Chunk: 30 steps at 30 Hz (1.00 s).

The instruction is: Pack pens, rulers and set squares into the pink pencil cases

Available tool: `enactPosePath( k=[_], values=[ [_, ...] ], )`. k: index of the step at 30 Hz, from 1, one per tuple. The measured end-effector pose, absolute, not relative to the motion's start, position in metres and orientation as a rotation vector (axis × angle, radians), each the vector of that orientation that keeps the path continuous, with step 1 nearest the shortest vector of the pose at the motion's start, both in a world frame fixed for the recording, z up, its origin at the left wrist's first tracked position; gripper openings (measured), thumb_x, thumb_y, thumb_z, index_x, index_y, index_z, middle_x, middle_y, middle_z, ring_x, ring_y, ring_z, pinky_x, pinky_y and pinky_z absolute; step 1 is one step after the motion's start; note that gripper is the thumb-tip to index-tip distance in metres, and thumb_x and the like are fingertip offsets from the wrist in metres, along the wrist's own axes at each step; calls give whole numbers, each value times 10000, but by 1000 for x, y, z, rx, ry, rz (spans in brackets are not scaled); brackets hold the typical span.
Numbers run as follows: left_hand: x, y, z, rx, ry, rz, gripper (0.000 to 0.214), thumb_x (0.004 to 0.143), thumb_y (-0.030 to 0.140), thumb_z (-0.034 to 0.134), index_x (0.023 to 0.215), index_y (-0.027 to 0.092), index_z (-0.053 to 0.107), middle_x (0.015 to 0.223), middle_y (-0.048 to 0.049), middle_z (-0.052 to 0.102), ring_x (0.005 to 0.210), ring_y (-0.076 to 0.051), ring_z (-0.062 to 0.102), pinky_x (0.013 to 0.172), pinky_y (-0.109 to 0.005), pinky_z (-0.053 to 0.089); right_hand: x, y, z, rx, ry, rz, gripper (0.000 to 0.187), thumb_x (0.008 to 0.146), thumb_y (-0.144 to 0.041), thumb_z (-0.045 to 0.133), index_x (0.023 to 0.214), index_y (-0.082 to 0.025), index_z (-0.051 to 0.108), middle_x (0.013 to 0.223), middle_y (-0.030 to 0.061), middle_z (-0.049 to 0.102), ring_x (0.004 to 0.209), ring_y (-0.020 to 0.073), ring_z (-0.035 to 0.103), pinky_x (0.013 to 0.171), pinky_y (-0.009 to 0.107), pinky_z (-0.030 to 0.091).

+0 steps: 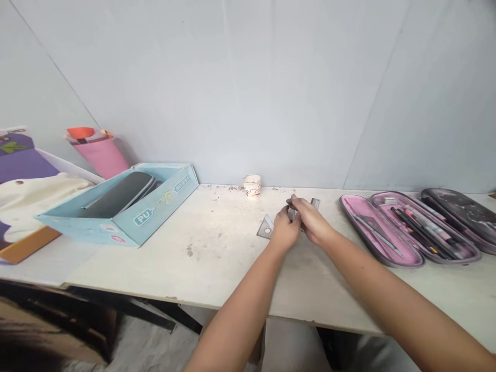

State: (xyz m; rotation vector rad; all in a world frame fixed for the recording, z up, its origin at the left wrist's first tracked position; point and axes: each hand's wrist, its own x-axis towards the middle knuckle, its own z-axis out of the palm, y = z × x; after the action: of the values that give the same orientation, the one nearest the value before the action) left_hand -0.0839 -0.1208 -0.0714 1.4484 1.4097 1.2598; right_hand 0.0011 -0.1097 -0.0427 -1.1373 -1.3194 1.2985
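My left hand (285, 230) and my right hand (312, 221) are close together above the table, fingers bent inward and touching or nearly so. From beneath my left hand sticks out the corner of a clear set square (265, 228) with a round hole in it. Beyond my right hand shows the end of a clear ruler-like strip (315, 203) with dark markings. My fingers hide the middle, so I cannot tell whether both ends belong to one piece. Both hands look closed around these drawing tools.
A small paper cup (252, 186) stands by the wall. Right of my hands lies an open pink-lined pencil case (382, 232) with several pens; a dark case (461, 214) lies beyond. At left are a blue box (127, 225) holding a grey case and a pink pouch (103, 155).
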Motion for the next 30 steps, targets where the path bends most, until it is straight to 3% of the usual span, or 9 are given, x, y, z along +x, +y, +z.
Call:
enactPosePath(
  k=[6, 10, 12, 14, 17, 19, 22, 25, 30],
  values=[
    [-89, -125, -65, 1595, 1469, 1338, 358, 812, 181, 427, 1148, 153, 547, 1172, -131, 595, 1128, -257, 523, 992, -397, 366, 0, -116, -43, -940, -1418, 1152, 360, 798, -488, 449, 1002, -207, 543, 1094, 56, 590, 1077, 173, 515, 878, 297, 424],
    [-87, -126, -60, 1369, 1212, 1557, 327, 793, 193, 492, 1110, 175, 572, 1165, -84, 608, 1102, -213, 549, 1005, -369, 377, 23, -116, -51, -1092, -1629, 635, 289, 756, -345, 524, 1002, -196, 552, 1126, 79, 541, 1144, 196, 449, 997, 361, 323],
    [-79, -129, -58, 1139, 1025, 1627, 345, 782, 229, 532, 1119, 162, 557, 1185, -92, 596, 1077, -202, 569, 981, -363, 407, 37, -117, -55, -1175, -1644, 522, 323, 738, -294, 539, 1042, -186, 532, 1102, 91, 537, 1102, 201, 472, 976, 369, 345],
    [-66, -132, -56, 977, 884, 1641, 372, 768, 259, 563, 1126, 159, 542, 1194, -100, 588, 1046, -194, 589, 954, -357, 432, 52, -118, -59, -1191, -1625, 619, 352, 753, -278, 518, 1092, -187, 494, 1026, 79, 570, 967, 177, 544, 878, 339, 423],
    [-40, -136, -53, 979, 796, 1564, 397, 758, 274, 583, 1138, 178, 527, 1113, -89, 627, 970, -183, 621, 920, -359, 454, 79, -120, -62, -1166, -1557, 819, 357, 787, -280, 474, 1133, -191, 452, 904, 47, 608, 771, 144, 592, 705, 289, 481],
    [-21, -138, -52, 1075, 815, 1485, 427, 767, 265, 568, 1183, 194, 501, 1032, -72, 654, 923, -174, 633, 900, -360, 463, 102, -120, -61, -1202, -1509, 801, 368, 793, -284, 466, 1149, -189, 451, 917, 55, 614, 761, 149, 600, 671, 287, 486],
    [8, -136, -52, 1342, 996, 1331, 458, 778, 238, 533, 1232, 200, 487, 957, -64, 666, 903, -176, 627, 890, -355, 461, 144, -121, -58, -1318, -1527, 561, 360, 793, -263, 470, 1145, -188, 486, 1018, 78, 619, 887, 175, 596, 789, 320, 468],
    [36, -134, -55, 1724, 1219, 1135, 475, 767, 241, 533, 1238, 184, 504, 1082, -89, 635, 1021, -207, 578, 950, -357, 413, 187, -120, -60, -1435, -1608, 301, 349, 798, -218, 462, 1140, -165, 509, 1103, 102, 611, 1009, 201, 565, 901, 345, 407],
    [70, -137, -62, 2147, 1486, 806, 454, 760, 343, 541, 1181, 176, 570, 1221, -107, 559, 1201, -260, 432, 1042, -409, 296, 228, -115, -74, -1640, -1754, 149, 329, 827, -210, 448, 1131, -117, 531, 1085, 141, 625, 1005, 217, 575, 867, 323, 409]
  ],
)
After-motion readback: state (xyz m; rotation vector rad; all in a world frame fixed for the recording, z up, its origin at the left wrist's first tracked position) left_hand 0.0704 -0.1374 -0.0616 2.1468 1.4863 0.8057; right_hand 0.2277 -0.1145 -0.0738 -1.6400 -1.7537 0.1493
